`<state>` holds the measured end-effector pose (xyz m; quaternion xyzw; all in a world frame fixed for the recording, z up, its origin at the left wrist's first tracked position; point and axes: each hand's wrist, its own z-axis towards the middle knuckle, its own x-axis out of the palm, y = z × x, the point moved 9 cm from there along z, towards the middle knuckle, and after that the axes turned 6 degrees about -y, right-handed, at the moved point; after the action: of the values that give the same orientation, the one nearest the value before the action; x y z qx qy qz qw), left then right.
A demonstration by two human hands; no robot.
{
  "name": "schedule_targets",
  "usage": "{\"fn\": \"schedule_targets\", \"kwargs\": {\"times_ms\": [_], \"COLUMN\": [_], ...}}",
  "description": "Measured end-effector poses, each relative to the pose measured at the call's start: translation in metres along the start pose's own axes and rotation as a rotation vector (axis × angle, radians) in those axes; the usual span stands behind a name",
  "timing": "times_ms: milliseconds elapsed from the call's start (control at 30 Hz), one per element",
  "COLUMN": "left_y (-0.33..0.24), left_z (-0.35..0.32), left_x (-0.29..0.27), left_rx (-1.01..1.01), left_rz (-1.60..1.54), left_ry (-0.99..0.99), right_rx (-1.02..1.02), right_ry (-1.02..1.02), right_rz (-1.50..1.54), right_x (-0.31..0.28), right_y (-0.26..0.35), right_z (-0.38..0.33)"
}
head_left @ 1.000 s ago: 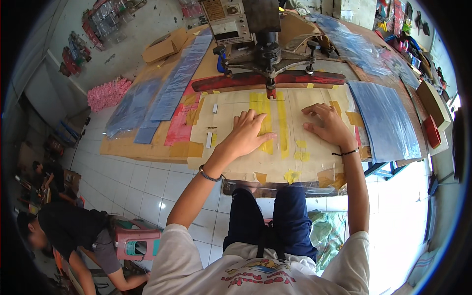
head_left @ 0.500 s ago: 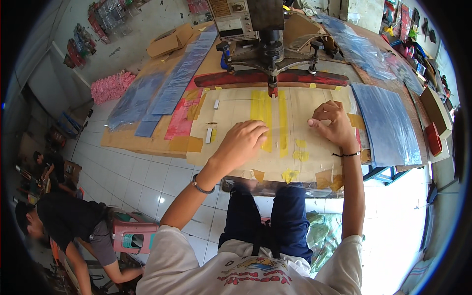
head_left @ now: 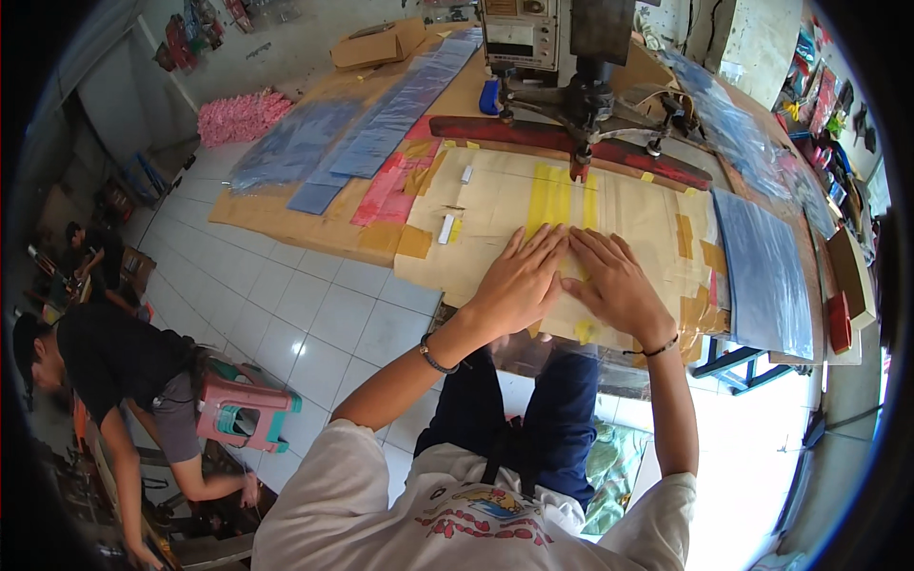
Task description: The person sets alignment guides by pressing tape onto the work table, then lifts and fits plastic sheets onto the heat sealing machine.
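My left hand (head_left: 522, 278) lies flat near the front edge of a tan board (head_left: 486, 195), its fingers stretched forward. Beside it my right hand (head_left: 617, 284) is also flat, fingers out, the two hands' fingertips nearly meeting. Under and ahead of the fingertips run yellow tape strips (head_left: 550, 195). Whether a thin clear sheet lies under the palms, I cannot tell. Two small white blocks sit on the board's left part, the nearer white block (head_left: 446, 229) close to a tape patch. Beyond the hands hangs a press head with a long red bar (head_left: 514, 136).
Blue plastic-wrapped sheets (head_left: 762, 271) lie at the right, and long blue strips (head_left: 405, 100) at the left. A cardboard box (head_left: 378, 45) stands at the back. At lower left a person in black (head_left: 124, 381) bends beside a pink stool (head_left: 246, 404).
My right hand has come down from a raised, curled pose and moved left beside my left hand. Both now lie flat nearer the front edge. The view has shifted.
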<state>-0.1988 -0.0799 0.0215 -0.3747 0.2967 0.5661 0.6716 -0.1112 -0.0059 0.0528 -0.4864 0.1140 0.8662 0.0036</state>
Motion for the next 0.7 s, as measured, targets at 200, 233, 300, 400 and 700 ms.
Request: {"fn": "schedule_targets", "kwargs": {"times_ms": [200,233,300,400,700], "left_y": [0.017,0.022,0.026,0.021,0.058], "left_z": [-0.026,-0.031,-0.038,-0.051,0.003], "left_x": [-0.031,-0.035,-0.039,-0.040,-0.011], "left_rx": [-0.052,-0.079,-0.110,-0.187,-0.184], "left_rz": [0.017,0.024,0.026,0.119,0.141], "left_ry": [0.007,0.007,0.012,0.032,0.199], "right_rx": [0.254,0.259,0.378,0.450,0.370], "right_ry": [0.044,0.050,0.026,0.039,0.020], "right_rz": [-0.124,-0.130,-0.184,-0.239,-0.129], "right_x": [-0.022,-0.028,-0.038,-0.043,-0.027], "right_y": [-0.029,-0.034,-0.053,-0.055,-0.050], "right_z": [-0.036,-0.045,-0.061,-0.077,-0.042]}}
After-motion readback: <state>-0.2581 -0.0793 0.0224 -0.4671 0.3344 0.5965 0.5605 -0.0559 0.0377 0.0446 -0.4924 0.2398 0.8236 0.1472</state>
